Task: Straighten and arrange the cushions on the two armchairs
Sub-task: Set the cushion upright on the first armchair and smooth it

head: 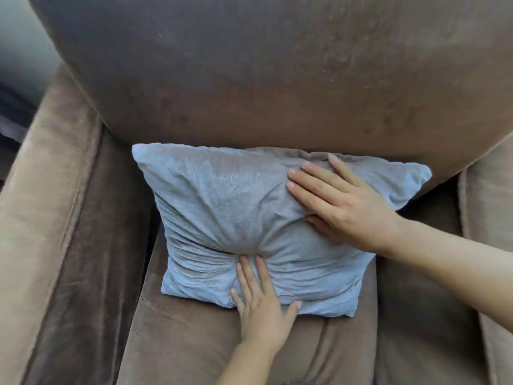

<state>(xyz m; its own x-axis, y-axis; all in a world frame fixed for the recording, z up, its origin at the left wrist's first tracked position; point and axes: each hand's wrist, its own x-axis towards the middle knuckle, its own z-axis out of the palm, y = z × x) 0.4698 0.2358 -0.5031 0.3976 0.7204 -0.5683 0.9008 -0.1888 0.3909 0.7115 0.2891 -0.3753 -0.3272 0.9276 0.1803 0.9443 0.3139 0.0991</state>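
One cushion (249,232) is in view, a pale grey-blue square leaning against the backrest (263,79) of a brown armchair, its lower edge resting on the seat (222,343) and roughly midway between the two armrests. We have both hands on it. Our left hand (262,301) lies flat on the lower part, fingers pressed into the fabric so that creases fan out from the fingertips, thumb spread near the bottom seam; this grip is released, palm down, holding nothing. Our right hand (341,204) lies flat on the upper right part, fingers stretched toward the top edge, also unclenched and grasping nothing, though the thumb is tucked under and partly hidden. We judge that we are in the step of smoothing and plumping this cushion in place, not carrying it. The cover is still wrinkled along the lower left, and the cushion sits slightly skewed, its right corner (422,173) lower than the left. The next move, as we read it, calls for sweeping the palms outward to flatten those creases, then nudging the corners level so that it stands square against the backrest. The filling looks soft, so light pressure should do. The second armchair is not in view, so we cannot tell how its cushions lie.
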